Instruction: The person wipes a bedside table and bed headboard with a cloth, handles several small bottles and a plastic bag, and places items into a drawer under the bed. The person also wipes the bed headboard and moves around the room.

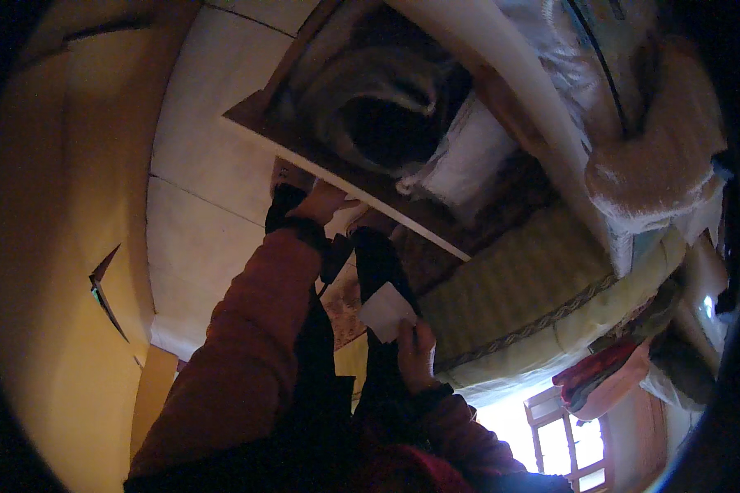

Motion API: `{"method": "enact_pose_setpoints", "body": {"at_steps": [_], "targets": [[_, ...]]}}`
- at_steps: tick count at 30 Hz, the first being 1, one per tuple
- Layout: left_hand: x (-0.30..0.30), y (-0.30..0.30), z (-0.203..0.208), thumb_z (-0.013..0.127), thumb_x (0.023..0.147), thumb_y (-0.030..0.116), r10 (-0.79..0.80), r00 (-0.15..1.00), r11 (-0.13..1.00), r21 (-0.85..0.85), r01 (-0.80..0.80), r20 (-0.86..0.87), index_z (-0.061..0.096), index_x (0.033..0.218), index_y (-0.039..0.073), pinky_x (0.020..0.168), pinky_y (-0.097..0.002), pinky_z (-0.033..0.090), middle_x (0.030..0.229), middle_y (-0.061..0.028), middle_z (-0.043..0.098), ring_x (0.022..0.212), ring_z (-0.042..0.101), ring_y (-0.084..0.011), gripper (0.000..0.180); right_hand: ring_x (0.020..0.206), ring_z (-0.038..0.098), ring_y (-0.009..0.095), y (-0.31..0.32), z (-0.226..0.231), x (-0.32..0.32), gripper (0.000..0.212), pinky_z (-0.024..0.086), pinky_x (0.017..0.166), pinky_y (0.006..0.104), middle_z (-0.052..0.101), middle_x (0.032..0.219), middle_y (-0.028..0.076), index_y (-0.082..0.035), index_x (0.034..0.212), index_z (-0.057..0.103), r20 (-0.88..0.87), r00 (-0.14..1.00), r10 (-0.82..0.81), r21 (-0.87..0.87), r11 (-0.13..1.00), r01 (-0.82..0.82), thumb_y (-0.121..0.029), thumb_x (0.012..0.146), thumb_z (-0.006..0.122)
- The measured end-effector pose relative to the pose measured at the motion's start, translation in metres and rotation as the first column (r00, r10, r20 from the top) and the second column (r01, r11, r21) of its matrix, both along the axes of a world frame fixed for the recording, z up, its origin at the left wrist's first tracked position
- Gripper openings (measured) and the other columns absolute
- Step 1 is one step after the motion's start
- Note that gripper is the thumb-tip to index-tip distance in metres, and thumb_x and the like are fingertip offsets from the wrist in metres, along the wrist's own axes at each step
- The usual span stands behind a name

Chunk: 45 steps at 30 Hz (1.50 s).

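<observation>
Reaching low by the pale strip with a white piece in the other grasp

The right hand (418, 355) grips a flat white piece (381, 311) by its lower right edge, in front of one dark trouser leg (378, 264). The left hand (326, 203) is down beside the long pale strip (411, 227), its fingers directed toward the strip; the dimness hides whether it touches or grasps anything. Past the strip lie a dark bundle (390, 127) and a whitish cloth (469, 152); tiled floor (197, 214) runs along the near side.

For the low reach, a steady stance and bent knees would probably serve better than a long stretch of one arm. The fingers are best brought in along the strip, then settled with light pressure. The white piece looks thin and likely to bend, so a gentle pinch, clear of the trouser leg, should spare it creases. Better light would help, since shadow blurs the contact.
</observation>
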<state>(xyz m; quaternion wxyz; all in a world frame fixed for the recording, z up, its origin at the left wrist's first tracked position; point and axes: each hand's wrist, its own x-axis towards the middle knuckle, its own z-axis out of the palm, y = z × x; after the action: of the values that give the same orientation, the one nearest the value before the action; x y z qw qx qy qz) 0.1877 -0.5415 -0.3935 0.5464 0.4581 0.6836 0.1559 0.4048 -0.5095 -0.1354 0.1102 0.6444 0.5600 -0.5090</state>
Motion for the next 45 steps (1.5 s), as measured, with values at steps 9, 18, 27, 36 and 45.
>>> {"method": "enact_pose_setpoints", "body": {"at_steps": [9,18,27,36,45], "targets": [[-0.012,-0.040,0.046,0.057,0.090,0.024,0.868,0.248,0.494,-0.796,-0.350,0.429,0.048,0.125,0.007,0.089,-0.0361,0.049,0.128,-0.0139,0.049,0.116,0.051,-0.0259,0.040,0.062,0.042,0.012,-0.001,0.004,0.006,0.018,0.039,0.054,0.0300,0.052,0.068,0.006,0.000,0.081,0.052,0.054,0.995,-0.082,-0.021,0.996,0.083,-0.014,0.092,0.051],[0.027,0.086,0.089,0.053,0.091,0.022,0.442,0.501,0.893,-0.309,-0.328,0.745,0.050,0.119,0.002,0.085,-0.0318,0.046,0.114,-0.0143,0.058,0.105,0.057,-0.0235,0.035,0.052,0.042,0.008,0.013,0.004,0.016,0.022,0.033,0.049,0.0241,0.047,0.059,-0.001,-0.008,0.071,0.049,-0.030,0.874,-0.485,0.038,0.873,0.486,-0.016,0.091,0.054],[0.061,0.162,0.059,0.069,0.075,0.020,0.512,0.768,0.847,-0.077,-0.526,0.384,0.043,0.129,0.001,0.091,-0.0369,0.043,0.119,-0.0173,0.057,0.106,0.056,-0.0310,0.064,0.061,0.046,0.007,0.022,0.020,0.031,0.017,0.037,0.053,0.0224,0.052,0.069,-0.003,-0.010,0.075,0.051,-0.082,0.637,-0.767,-0.062,0.642,0.764,-0.015,0.089,0.057],[0.052,0.169,0.114,0.064,0.081,0.019,0.538,0.704,0.841,-0.353,-0.409,0.465,0.052,0.121,-0.001,0.089,-0.0360,0.043,0.113,-0.0119,0.060,0.102,0.056,-0.0249,0.046,0.058,0.042,0.006,0.039,0.041,0.019,0.017,0.034,0.050,0.0223,0.049,0.066,-0.003,-0.009,0.075,0.049,-0.166,0.497,-0.851,-0.084,0.515,0.853,-0.012,0.090,0.057],[-0.046,0.115,0.256,0.068,0.081,0.017,0.645,0.540,0.729,-0.647,-0.224,0.540,0.041,0.132,0.003,0.098,-0.0368,0.038,0.125,-0.0080,0.052,0.114,0.049,-0.0210,0.060,0.073,0.051,0.010,0.070,0.103,0.014,0.007,0.042,0.057,0.0243,0.054,0.082,0.001,-0.008,0.084,0.051,-0.451,0.032,-0.892,-0.169,0.121,0.978,-0.008,0.089,0.057]]}}
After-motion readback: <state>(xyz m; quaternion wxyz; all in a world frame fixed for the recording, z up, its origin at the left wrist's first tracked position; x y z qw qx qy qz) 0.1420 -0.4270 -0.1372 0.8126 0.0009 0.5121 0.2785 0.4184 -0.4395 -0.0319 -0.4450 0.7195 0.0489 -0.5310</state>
